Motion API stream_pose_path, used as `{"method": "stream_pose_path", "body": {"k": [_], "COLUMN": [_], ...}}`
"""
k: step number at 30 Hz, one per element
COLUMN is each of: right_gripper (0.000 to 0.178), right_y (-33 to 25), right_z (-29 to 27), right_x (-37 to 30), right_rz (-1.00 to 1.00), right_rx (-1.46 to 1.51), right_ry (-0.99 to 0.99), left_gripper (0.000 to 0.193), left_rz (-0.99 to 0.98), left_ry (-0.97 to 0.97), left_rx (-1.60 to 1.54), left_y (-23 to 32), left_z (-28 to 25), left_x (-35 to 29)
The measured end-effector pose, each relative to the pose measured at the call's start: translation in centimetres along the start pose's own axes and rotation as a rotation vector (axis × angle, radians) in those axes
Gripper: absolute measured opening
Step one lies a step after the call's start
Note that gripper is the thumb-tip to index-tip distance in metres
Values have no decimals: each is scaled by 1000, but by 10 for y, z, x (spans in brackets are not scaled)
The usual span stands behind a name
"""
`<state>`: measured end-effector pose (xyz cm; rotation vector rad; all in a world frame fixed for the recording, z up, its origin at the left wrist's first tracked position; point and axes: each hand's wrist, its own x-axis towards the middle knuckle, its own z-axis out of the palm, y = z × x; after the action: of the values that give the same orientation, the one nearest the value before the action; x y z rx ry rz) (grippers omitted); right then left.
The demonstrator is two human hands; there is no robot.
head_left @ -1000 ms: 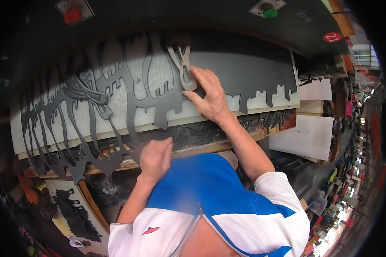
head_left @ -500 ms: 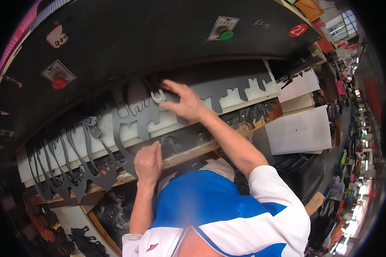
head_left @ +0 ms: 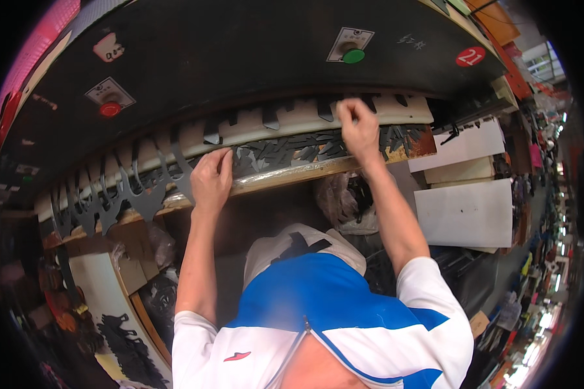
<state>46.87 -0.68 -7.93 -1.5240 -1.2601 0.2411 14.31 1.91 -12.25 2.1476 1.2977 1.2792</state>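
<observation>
From the head camera, the person stands at a large dark machine (head_left: 253,71) whose black hood arches across the top of the picture. Both arms reach up from a blue and white shirt (head_left: 331,324). The left hand (head_left: 211,181) rests at the front edge of the pale cutting board (head_left: 292,123), fingers curled over a dark cut-out sheet (head_left: 143,194) of thin material with finger-like tabs that hangs over the edge and trails off to the left. The right hand (head_left: 359,129) is further up and to the right, closed in a pinch on the same dark material where it lies on the board. The two hands are well apart, each gripping the sheet.

Between the hands, a band of dark cut scraps (head_left: 292,152) lies along a wooden ledge (head_left: 285,176) just below the board.

On the hood sit several markers: a white square label with a green round button (head_left: 352,52) near the top centre, a white square label with a red round button (head_left: 109,104) at left, a small white tag (head_left: 108,47) above that, and a red round sticker (head_left: 470,57) at right.

To the right of the machine, white rectangular boards (head_left: 467,211) stand stacked, with another white sheet (head_left: 464,142) above them. At lower left a pale panel (head_left: 94,292) leans beside a heap of dark cut pieces (head_left: 126,343). A clear plastic bag (head_left: 344,201) holding dark offcuts hangs under the ledge.
</observation>
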Motion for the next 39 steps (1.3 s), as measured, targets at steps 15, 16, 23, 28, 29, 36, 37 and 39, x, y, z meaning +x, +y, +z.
{"method": "stream_pose_path", "body": {"k": [15, 16, 23, 28, 29, 36, 37, 39], "right_gripper": [14, 14, 15, 12, 12, 18, 21, 23], "right_y": [16, 14, 8, 6, 4, -47, -56, -70], "right_z": [7, 9, 12, -11, -16, -58, -60, -46], "right_x": [-72, -70, 1, 0, -12, -67, -58, -19], "right_rz": [-220, -208, -154, -143, -140, 202, 279, 31], "right_rx": [-197, -176, -90, -102, -110, -293, -259, -164], "right_ry": [-316, -324, -353, -373, -424, -818, -738, -498], "left_gripper": [10, 10, 13, 11, 10, 13, 15, 18], "left_rz": [123, 69, -41, -62, -65, -189, -233, -211], "left_ry": [68, 73, 34, -34, -56, -355, -454, -325], "left_rx": [148, 162, 97, 77, 64, -132, -207, -157], "left_y": [50, 50, 66, 84, 87, 111, 115, 109], "left_z": [65, 64, 63, 60, 57, -9, -18, -30], "left_x": [-42, -38, 39, 31, 17, -50, -44, -9]}}
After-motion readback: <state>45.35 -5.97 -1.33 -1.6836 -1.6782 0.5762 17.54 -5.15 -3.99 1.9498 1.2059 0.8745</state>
